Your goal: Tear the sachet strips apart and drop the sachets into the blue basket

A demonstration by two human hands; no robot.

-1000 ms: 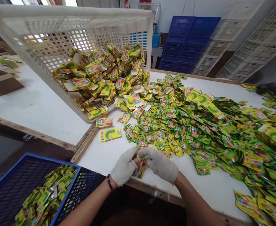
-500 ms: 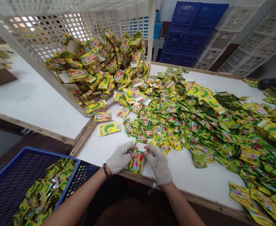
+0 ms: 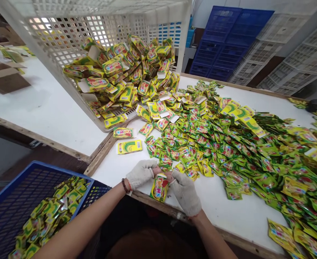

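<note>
A small yellow and green printed carton (image 3: 160,187) lies at the table's front edge, its picture side up. My left hand (image 3: 141,175), in a grey-white glove with bare fingertips, is closed at the carton's upper left corner. My right hand (image 3: 184,190), gloved the same way, pinches the upper right corner. The fingertips of both hands meet along the carton's top end and partly cover it. Just beyond them lies a pile of small green sachets (image 3: 201,133). Two more cartons, one a yellow carton (image 3: 129,146), rest to the left of the pile.
A white plastic crate (image 3: 66,88) lies tipped on its side, full of cartons that spill onto the table (image 3: 212,201). Down at the left stands a blue crate (image 3: 18,180) holding filled-looking cartons. Stacked blue crates (image 3: 223,39) and white crates stand at the back. A cardboard box (image 3: 8,77) sits at far left.
The carton's white top flap, raised between my hands before, no longer shows; my fingers are now at that end. The view has shifted slightly left.
</note>
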